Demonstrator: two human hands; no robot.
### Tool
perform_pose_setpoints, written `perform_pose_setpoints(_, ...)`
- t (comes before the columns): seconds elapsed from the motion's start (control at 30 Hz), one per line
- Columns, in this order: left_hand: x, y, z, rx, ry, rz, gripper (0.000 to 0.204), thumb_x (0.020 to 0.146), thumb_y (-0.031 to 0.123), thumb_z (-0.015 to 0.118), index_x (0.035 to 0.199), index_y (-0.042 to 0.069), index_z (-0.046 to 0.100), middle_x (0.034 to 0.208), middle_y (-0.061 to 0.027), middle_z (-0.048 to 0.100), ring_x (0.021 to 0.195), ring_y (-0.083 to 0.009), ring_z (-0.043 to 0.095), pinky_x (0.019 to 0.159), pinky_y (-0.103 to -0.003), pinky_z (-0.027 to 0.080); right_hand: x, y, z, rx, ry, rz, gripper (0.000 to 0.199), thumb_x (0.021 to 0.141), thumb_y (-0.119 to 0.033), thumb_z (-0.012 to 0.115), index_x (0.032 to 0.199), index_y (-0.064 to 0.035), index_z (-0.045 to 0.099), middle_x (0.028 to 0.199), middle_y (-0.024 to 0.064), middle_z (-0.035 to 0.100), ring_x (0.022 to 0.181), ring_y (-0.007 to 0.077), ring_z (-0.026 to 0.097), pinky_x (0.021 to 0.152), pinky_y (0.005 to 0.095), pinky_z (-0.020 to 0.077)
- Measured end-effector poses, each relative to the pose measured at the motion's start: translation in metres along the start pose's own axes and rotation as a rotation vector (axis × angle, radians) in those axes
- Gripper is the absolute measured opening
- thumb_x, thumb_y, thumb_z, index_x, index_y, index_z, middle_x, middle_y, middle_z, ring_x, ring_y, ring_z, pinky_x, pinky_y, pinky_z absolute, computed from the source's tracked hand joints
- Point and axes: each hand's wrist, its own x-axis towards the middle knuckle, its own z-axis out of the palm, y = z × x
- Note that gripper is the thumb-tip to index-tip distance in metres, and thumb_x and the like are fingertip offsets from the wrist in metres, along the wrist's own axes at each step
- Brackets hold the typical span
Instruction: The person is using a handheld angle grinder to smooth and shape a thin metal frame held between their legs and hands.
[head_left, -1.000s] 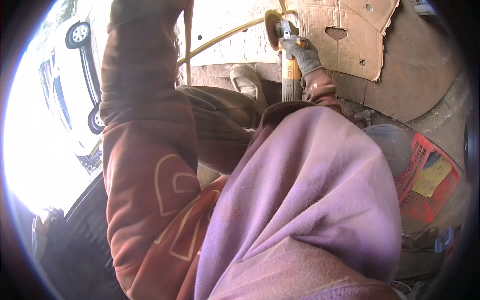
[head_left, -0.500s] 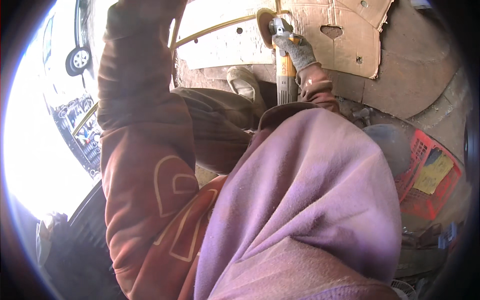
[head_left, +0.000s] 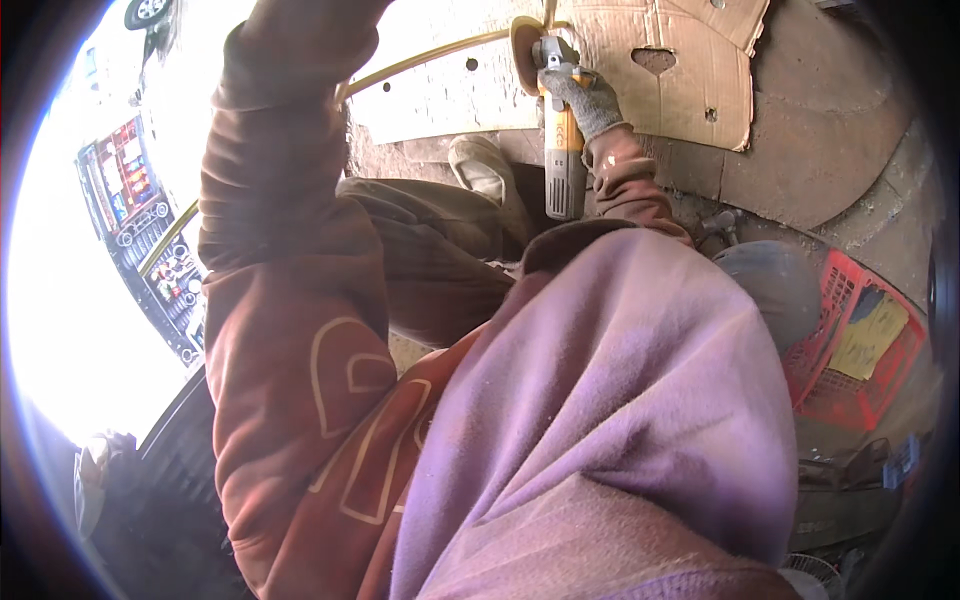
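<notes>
My right hand [head_left: 592, 104], in a grey knit glove, is wrapped round the front part of a yellow and grey angle grinder [head_left: 563, 150]. The grinder's round, brownish disc [head_left: 523, 56] stands edge-on beside a thin gold-coloured metal bar [head_left: 440, 62]. Whether disc and bar touch, I cannot tell. The bar runs leftward over a pale cardboard sheet [head_left: 690, 75] towards my left sleeve [head_left: 290, 130]. My left arm stretches up past the top edge, so the left hand is out of sight.
One shoe [head_left: 482, 165] rests close to the cardboard's near edge. A red plastic crate [head_left: 850, 398] with a yellow paper sits at the right. Trays of small parts [head_left: 150, 215] lie at the left, near another gold bar [head_left: 168, 240]. Purple cloth [head_left: 620, 400] covers much of the foreground.
The view has shifted slightly, showing more of the trays at the left. The grinder's rear end now shows lower and clear of the cloth. My right hand keeps its grip.
</notes>
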Motion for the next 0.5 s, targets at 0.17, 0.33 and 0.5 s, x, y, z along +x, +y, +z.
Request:
perform_pose_setpoints(0.17, 0.001, -0.002, -0.004, -0.019, 0.002, 0.048, 0.032, 0.099, 0.031, 0.070, 0.100, -0.001, 0.074, 0.074, -0.0090, 0.072, 0.069, -0.0164, 0.071, 0.065, -0.031, 0.059, 0.001, 0.002, 0.003, 0.058, 0.021, 0.031, 0.031, 0.079, -0.025, 0.089, 0.099, -0.0061, 0.073, 0.080, 0.0032, 0.071, 0.063, 0.0138, 0.066, 0.058, 0.0291, 0.0557)
perform_pose_setpoints(0.33, -0.004, 0.006, -0.004, 0.014, -0.008, 0.098, 0.032, 0.099, 0.031, 0.069, 0.099, -0.001, 0.075, 0.074, -0.0092, 0.072, 0.067, -0.0162, 0.071, 0.061, -0.028, 0.058, 0.002, 0.001, 0.002, 0.036, 0.009, 0.053, 0.032, 0.079, -0.025, 0.089, 0.099, -0.0055, 0.073, 0.079, 0.0026, 0.070, 0.063, 0.0130, 0.066, 0.059, 0.0284, 0.0551)
perform_pose_setpoints(0.5, -0.009, 0.009, -0.009, 0.038, 0.016, 0.007, 0.030, 0.099, 0.028, 0.069, 0.099, -0.001, 0.076, 0.075, -0.0092, 0.073, 0.069, -0.0170, 0.072, 0.064, -0.030, 0.058, 0.000, 0.001, -0.002, 0.076, -0.012, 0.021, 0.036, 0.077, -0.028, 0.089, 0.102, -0.0058, 0.076, 0.085, 0.0033, 0.074, 0.070, 0.0128, 0.067, 0.066, 0.0280, 0.0543)
